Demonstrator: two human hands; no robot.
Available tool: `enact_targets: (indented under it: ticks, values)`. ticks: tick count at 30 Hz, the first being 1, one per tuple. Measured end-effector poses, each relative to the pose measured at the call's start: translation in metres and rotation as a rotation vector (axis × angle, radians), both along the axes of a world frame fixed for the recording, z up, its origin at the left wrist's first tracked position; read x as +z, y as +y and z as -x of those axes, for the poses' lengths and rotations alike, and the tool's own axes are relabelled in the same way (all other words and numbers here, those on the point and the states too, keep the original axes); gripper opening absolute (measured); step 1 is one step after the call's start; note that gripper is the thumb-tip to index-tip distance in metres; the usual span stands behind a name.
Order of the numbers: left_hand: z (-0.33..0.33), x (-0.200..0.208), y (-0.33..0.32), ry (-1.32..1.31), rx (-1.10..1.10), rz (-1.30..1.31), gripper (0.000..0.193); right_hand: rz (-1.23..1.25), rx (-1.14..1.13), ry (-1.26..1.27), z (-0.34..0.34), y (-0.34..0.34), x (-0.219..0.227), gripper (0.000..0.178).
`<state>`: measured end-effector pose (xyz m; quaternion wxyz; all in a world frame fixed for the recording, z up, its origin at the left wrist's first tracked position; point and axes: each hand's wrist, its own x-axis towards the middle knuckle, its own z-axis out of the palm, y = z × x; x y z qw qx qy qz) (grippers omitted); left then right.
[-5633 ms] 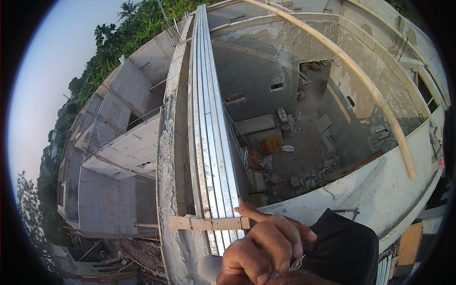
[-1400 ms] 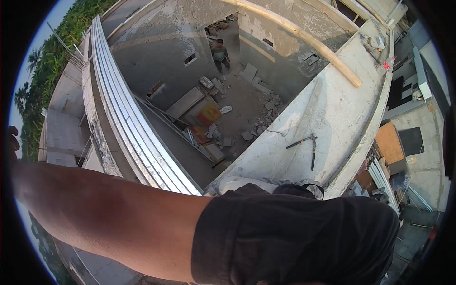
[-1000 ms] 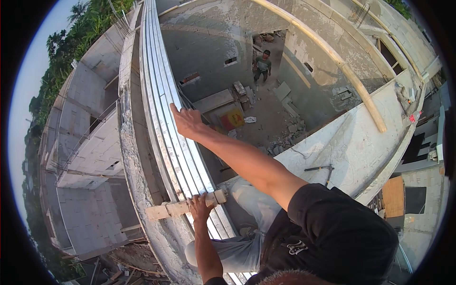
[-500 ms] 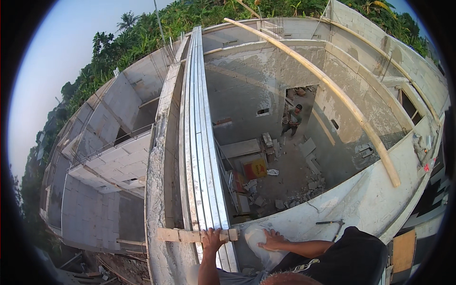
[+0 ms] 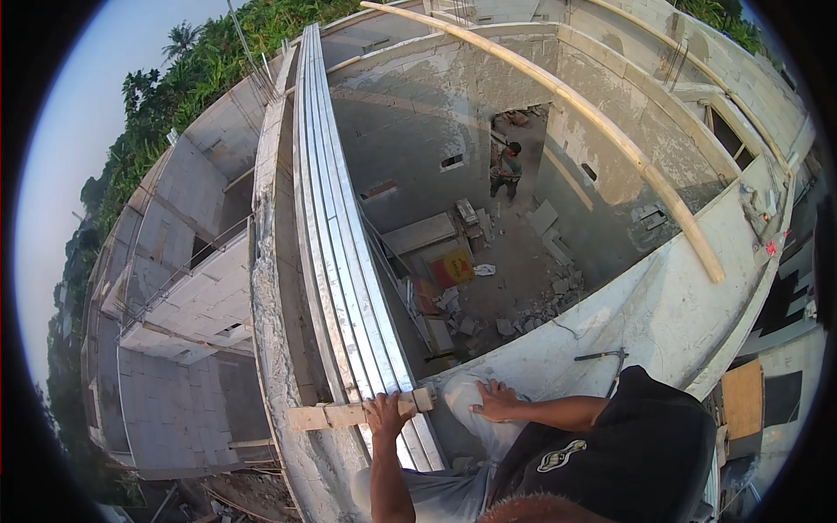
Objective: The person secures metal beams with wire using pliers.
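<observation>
My left hand (image 5: 386, 415) is closed over a short wooden batten (image 5: 330, 417), its fingers curled across the far edge. The batten lies crosswise on a bundle of long, shiny metal channels (image 5: 342, 253), which stretch away along the top of the wall. My right hand (image 5: 498, 402) rests on my bent knee in grey trousers (image 5: 466, 403), fingers spread and holding nothing. To its right, a thin dark tool with a bent end (image 5: 603, 356) lies on the concrete ledge (image 5: 645, 296).
A deep drop opens into a room with broken blocks (image 5: 558, 292) and a yellow-and-red sack (image 5: 452, 268). A person (image 5: 506, 167) stands in its doorway. A long bamboo pole (image 5: 602, 122) spans the room. Rough concrete (image 5: 272, 349) borders the channels on the left.
My view has shifted, so the walls and channels appear farther left and higher. Both hands keep their places on the batten and knee. The person below has turned.
</observation>
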<state>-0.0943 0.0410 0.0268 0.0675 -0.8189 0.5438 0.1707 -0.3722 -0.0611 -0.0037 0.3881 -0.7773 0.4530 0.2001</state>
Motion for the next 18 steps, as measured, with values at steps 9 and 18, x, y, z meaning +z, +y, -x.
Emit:
enact_targets:
  ticks: [9, 18]
  values:
    - [0.0, 0.005, 0.0, 0.034, 0.01, -0.075, 0.074, 0.012, 0.003, -0.047, 0.001, 0.005, -0.002, 0.078]
    - [-0.002, 0.004, -0.001, 0.039, 0.017, -0.052, 0.071, 0.036, 0.009, -0.056, 0.002, 0.003, 0.0, 0.079]
